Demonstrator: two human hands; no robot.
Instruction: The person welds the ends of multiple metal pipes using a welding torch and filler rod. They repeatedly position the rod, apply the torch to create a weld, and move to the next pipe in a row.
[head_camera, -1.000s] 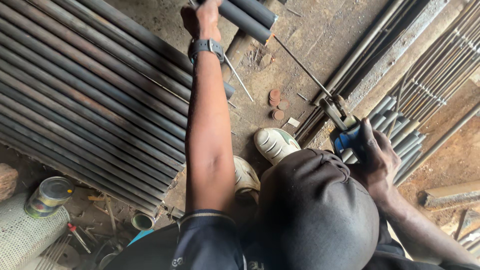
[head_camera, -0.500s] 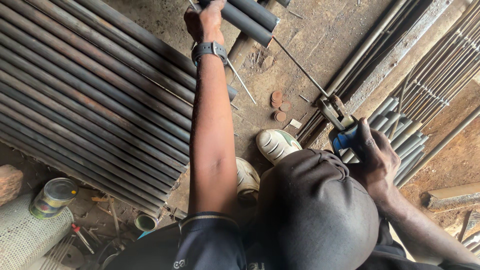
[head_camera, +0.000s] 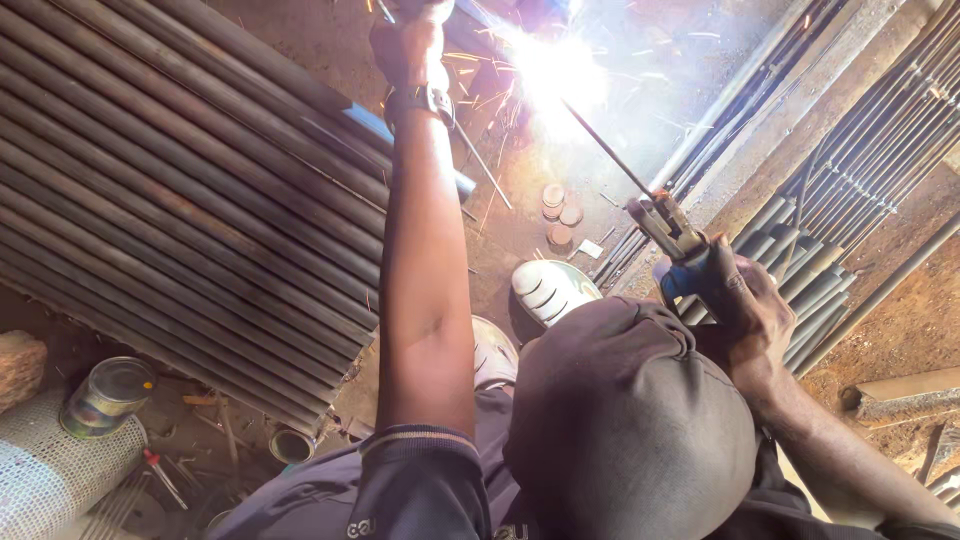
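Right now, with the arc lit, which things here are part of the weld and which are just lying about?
In use:
right hand gripping electrode holder
welding rod running to the arc
left hand steadying the work near the sparks

Lying about:
stacked pipes
tin can
metal discs
rods at right

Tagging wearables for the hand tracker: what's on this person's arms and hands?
Both hands are bare, no gloves. The left hand has a wristwatch with a dark band at the wrist. The left arm is uncovered up to a short dark sleeve edged with a thin light stripe. The right hand and forearm show nothing worn; its sleeve is out of view.
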